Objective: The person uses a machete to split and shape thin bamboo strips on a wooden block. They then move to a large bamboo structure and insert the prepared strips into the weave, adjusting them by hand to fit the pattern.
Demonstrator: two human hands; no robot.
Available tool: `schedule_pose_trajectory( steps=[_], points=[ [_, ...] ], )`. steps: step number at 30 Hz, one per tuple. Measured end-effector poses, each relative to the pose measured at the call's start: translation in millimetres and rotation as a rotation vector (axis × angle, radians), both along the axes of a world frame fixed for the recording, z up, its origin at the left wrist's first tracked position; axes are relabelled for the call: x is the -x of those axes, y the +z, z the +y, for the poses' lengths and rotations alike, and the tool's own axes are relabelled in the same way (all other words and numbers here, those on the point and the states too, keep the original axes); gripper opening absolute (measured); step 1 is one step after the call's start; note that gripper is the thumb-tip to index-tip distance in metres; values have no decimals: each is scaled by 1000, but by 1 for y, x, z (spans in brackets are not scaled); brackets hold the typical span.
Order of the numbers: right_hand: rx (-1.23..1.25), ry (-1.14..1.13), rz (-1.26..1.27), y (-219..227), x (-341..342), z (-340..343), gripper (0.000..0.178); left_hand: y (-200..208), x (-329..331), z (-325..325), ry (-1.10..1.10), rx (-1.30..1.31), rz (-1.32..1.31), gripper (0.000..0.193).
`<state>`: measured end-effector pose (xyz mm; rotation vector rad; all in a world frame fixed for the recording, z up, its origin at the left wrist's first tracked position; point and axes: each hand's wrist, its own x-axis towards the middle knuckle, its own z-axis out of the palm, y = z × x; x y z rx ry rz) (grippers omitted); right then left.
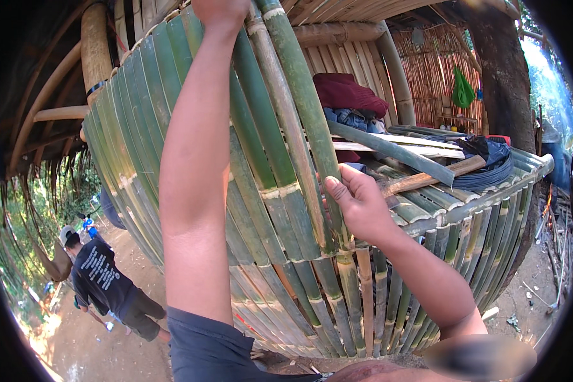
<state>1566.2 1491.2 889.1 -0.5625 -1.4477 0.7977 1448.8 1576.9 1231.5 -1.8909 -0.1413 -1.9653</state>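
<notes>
Biggest first: the bamboo wall (149, 83) fills most of our view, green slats side by side with hardly a gap, presumably so the side closes off well. To its right sits the slatted bamboo platform (490, 198), apparently doubling as a shelf for loose stuff. A person in a dark shirt (105, 274) is on the ground at far left, well apart from us, back turned.

Our piece is the long green bamboo strip (297, 83): right end of the wall, close beside a browner strip (277, 70), foot down near the platform's corner. It leans a bit, so a hand low down probably keeps it from swinging.

On the platform: maroon cloth (350, 95) at the back, a loose flat slat (401, 156), a black coil (493, 178) and a wooden handle (436, 177), likely parked there for reach.

Hands last. Right hand (369, 207): thumb on the strip's face, fingers curled at its right edge, pinching it. Left hand (221, 9): up at the wall's top, cut by the frame; we can't tell its fingers.
</notes>
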Motion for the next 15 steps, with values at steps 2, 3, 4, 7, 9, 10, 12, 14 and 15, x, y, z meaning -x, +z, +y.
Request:
schedule_pose_trajectory(
  steps=[2, 3, 4, 7, 9, 10, 12, 14, 15],
  points=[
    [-25, -29, 9, -1, 2, 0, 21, 4, -1, 0, -157, 29, 26, 13],
    [-35, -53, -4, -1, 0, 1, 21, 4, -1, -4, -263, 99, 58, 14],
    [-47, -77, -17, -2, -1, 1, 21, 4, 0, -9, -369, 169, 90, 15],
    [-45, -91, -27, 0, -7, 0, 21, 12, -1, -13, -429, 212, 113, 17],
    [-42, -60, -19, -2, -3, 3, 21, 32, 18, 6, -543, 320, 228, 18],
    [-44, -25, -13, -5, 6, 6, 21, 53, 45, 27, -673, 447, 341, 18],
    [-42, -33, -11, -4, 2, 7, 21, 47, 36, 19, -618, 407, 343, 18],
    [-26, -40, -10, -1, -2, 4, 20, 22, 11, 3, -173, 96, 105, 20],
    [-26, -38, -4, -1, -3, 3, 20, 21, 11, 0, -142, 84, 98, 20]
  ],
)
